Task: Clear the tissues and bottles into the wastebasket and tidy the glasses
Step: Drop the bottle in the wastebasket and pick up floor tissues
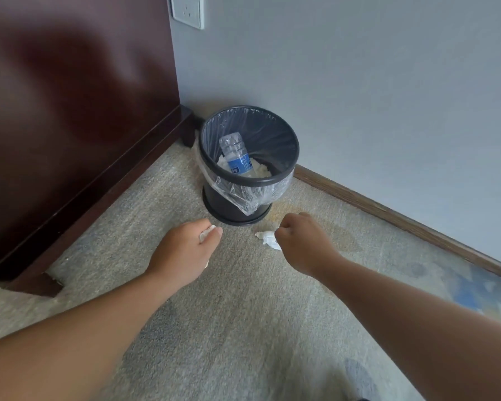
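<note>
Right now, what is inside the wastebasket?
A plastic bottle leans on crumpled white tissues inside the lined wastebasket. Whatever lies beneath them is hidden.

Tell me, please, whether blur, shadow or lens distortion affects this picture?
Head view: wide-angle distortion stretches the near forearms, which look slightly soft; a blurry shadow darkens the wood panel; the bottle in the wastebasket and the tissue on the carpet are sharp.

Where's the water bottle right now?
Head view, centre: the water bottle leans inside the lined wastebasket, on crumpled tissues, in the corner between the wall and the dark wooden furniture.
</note>
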{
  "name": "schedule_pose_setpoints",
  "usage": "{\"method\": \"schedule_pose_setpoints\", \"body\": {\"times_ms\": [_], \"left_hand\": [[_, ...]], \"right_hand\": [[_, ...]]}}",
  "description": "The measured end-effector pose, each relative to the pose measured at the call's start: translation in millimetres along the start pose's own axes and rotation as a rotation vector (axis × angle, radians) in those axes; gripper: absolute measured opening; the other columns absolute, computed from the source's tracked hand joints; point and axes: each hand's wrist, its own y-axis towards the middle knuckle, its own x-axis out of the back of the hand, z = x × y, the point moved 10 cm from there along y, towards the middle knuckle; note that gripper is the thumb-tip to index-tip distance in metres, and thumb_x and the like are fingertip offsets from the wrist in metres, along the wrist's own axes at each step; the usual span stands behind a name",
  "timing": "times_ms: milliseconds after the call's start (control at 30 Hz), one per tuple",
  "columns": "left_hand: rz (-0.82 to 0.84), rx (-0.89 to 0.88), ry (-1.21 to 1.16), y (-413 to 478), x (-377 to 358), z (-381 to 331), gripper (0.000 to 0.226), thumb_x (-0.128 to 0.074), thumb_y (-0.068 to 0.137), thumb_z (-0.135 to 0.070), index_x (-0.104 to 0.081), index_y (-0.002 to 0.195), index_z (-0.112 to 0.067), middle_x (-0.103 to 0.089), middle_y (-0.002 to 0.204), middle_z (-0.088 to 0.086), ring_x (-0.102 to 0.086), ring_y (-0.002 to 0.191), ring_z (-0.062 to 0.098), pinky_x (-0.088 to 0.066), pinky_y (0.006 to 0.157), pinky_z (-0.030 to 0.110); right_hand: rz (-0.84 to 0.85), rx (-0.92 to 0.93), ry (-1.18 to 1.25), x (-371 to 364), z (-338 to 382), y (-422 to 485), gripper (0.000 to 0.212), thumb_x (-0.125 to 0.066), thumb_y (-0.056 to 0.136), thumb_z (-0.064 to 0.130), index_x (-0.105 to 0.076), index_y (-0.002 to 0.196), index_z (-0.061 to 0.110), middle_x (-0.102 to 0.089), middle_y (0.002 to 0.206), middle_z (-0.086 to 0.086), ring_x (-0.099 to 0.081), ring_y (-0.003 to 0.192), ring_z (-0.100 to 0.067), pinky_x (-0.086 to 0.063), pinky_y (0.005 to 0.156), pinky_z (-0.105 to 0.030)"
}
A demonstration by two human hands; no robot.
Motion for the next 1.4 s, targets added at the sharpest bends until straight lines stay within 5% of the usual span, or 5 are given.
{"method": "schedule_pose_setpoints", "body": {"times_ms": [500, 667, 867, 1133, 1400], "left_hand": [[-0.124, 0.272, 0.11, 16.3, -17.8, -28.8, 0.024, -0.047, 0.092, -0.027, -0.057, 0.071, -0.02, -0.059, 0.055, 0.002, -0.05, 0.039, 0.005, -0.036, 0.045, 0.027], [-0.127, 0.33, 0.153, 12.4, -13.7, -24.6, 0.024, -0.047, 0.091, -0.03, -0.056, 0.071, -0.021, -0.057, 0.05, -0.002, -0.047, 0.041, 0.009, -0.034, 0.044, 0.026], [-0.093, 0.325, 0.113, 29.2, -37.7, 22.7, 0.024, -0.049, 0.09, -0.027, -0.054, 0.069, -0.015, -0.059, 0.054, 0.002, -0.049, 0.045, 0.014, -0.036, 0.045, 0.031], [-0.025, 0.24, 0.066, 59.2, -72.1, 67.2, 0.027, -0.051, 0.091, -0.027, -0.052, 0.069, -0.013, -0.058, 0.058, 0.004, -0.059, 0.053, 0.021, -0.043, 0.048, 0.038], [0.053, 0.227, 0.063, 65.3, -97.3, 105.5, 0.029, -0.049, 0.093, -0.024, -0.052, 0.071, -0.006, -0.063, 0.058, 0.003, -0.053, 0.045, 0.008, -0.031, 0.048, 0.025]], "right_hand": [[0.215, 0.096, -0.025, -10.2, -60.8, 67.8, 0.025, -0.05, 0.09, 0.02, -0.057, 0.114, 0.019, -0.045, 0.107, 0.002, -0.048, 0.092, -0.018, -0.039, 0.074, -0.028], [0.272, 0.112, -0.054, -24.4, -65.2, 82.4, 0.037, -0.052, 0.09, 0.018, -0.052, 0.127, 0.019, -0.047, 0.127, -0.004, -0.053, 0.098, -0.021, -0.04, 0.074, -0.028], [0.258, 0.104, -0.111, -74.9, -77.8, 107.4, 0.047, -0.049, 0.087, 0.008, -0.049, 0.133, 0.017, -0.046, 0.131, -0.006, -0.05, 0.117, -0.026, -0.04, 0.082, -0.03], [0.207, 0.074, -0.134, -122.5, -99.0, 130.3, 0.049, -0.053, 0.086, 0.01, -0.049, 0.133, 0.019, -0.047, 0.128, -0.003, -0.052, 0.113, -0.023, -0.04, 0.076, -0.03], [0.17, 0.037, -0.225, -145.4, -118.4, 139.7, 0.047, -0.055, 0.087, 0.013, -0.047, 0.132, 0.019, -0.047, 0.125, -0.004, -0.05, 0.112, -0.023, -0.049, 0.082, -0.035]]}}
